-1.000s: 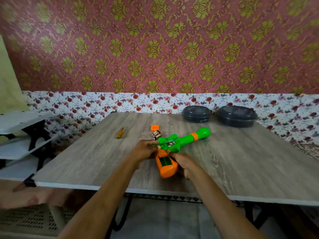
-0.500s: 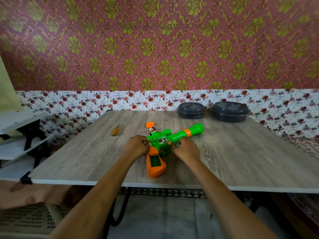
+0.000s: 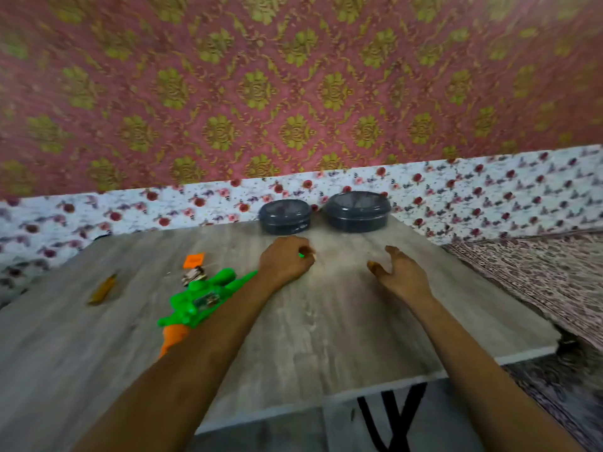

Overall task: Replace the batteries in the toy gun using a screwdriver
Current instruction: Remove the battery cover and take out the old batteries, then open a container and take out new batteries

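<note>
A head-worn camera looks down on a grey wood-grain surface (image 3: 326,321) against floral wallpaper. The view is smeared by motion. A green toy gun (image 3: 199,298) with an orange handle lies flat on the left half of the surface, its barrel pointing away and to the right. The person's left forearm crosses over the handle. The left hand (image 3: 287,261) sits at the far end of the barrel, its grip closed round the tip, with a fleck of green showing between the curled fingers. The right hand (image 3: 399,272) is well apart from the gun, to the right, its grip wide and holding nothing.

A second ago both hands were close together at the gun's middle, the right one by the handle. Since then the view has swung right, the left hand has slid out to the muzzle, and the right hand has let go altogether.

Just beyond the gun's body lie a few batteries (image 3: 194,275), with the orange cover (image 3: 193,260) beside them. The screwdriver (image 3: 102,288) lies alone near the left edge, untouched. Two dark round containers (image 3: 285,216) stand at the far edge, just past the hands.

With the cover off, the job looks mid-swap. The freed right hand is probably going to fetch something while the left steadies the gun. The forearm hides the compartment, so whether it holds any cells cannot be told.
</note>
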